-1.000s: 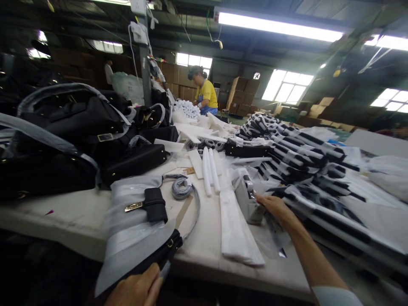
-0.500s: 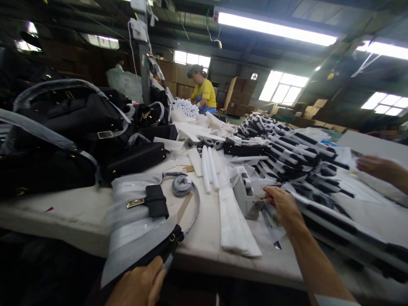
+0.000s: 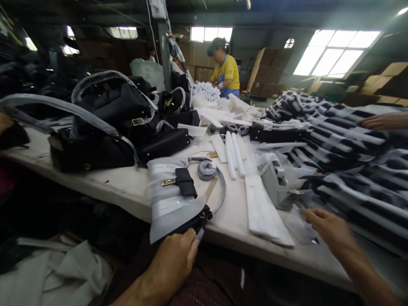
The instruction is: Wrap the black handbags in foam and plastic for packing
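At the table's front edge, my left hand (image 3: 177,255) is closed round the near end of a black handbag (image 3: 186,182). White wrapping covers the bag's body, leaving its black flap and gold clasp in sight. A wrapped strap (image 3: 207,169) runs from it, partly coiled. My right hand (image 3: 331,231) is right of a grey tape dispenser (image 3: 279,191), apart from it, over clear plastic (image 3: 301,223). Its thumb and fingers are drawn together; what they hold, if anything, is too blurred to make out. White sheets (image 3: 264,212) lie between the hands.
Black handbags (image 3: 98,148) with wrapped handles pile up at the left. Black-and-white wrapped straps (image 3: 344,140) are heaped right, under another person's hand (image 3: 379,122). White rolls (image 3: 234,155) lie mid-table. A person in yellow (image 3: 228,70) works behind. Another hand (image 3: 4,123) enters at far left.
The view has turned left and down. My right hand has moved away from the tape dispenser, towards me and to the right. My left hand keeps its hold on the handbag.
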The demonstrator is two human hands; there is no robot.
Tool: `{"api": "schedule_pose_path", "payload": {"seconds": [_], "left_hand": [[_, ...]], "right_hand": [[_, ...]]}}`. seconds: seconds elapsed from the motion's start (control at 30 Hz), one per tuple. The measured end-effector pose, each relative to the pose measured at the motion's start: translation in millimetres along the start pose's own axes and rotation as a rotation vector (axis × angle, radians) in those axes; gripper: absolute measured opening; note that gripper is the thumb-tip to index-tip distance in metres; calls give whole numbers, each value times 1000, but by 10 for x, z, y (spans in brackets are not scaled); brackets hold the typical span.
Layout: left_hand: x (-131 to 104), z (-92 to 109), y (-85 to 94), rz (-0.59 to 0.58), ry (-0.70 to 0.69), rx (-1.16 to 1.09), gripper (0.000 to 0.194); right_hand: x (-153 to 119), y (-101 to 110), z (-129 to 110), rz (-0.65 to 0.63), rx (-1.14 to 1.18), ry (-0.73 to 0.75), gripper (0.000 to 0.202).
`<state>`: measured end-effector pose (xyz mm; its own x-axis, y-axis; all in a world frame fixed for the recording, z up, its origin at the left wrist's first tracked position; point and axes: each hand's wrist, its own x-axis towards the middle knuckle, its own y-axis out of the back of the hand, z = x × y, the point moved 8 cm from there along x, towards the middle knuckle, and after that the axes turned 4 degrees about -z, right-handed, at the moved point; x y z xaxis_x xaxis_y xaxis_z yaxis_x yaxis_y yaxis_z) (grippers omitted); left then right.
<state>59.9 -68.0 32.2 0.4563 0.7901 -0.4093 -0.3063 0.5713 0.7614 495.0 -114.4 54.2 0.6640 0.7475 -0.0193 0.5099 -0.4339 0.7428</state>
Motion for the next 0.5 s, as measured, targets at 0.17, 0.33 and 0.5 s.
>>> {"api": "schedule_pose_path", "payload": {"seconds": [0.17, 0.33, 0.5], "left_hand": [[-3, 2, -15, 3, -11, 1, 25], [-19, 7, 39, 24, -7, -32, 24], [-44, -17, 33, 9, -23, -204, 28]], "right_hand": [[-881, -718, -969, -448, 300, 89, 39], [-1689, -1730, -1563, -892, 605, 35, 37], [-1830, -2244, -1345, -861, 734, -111, 44]]}}
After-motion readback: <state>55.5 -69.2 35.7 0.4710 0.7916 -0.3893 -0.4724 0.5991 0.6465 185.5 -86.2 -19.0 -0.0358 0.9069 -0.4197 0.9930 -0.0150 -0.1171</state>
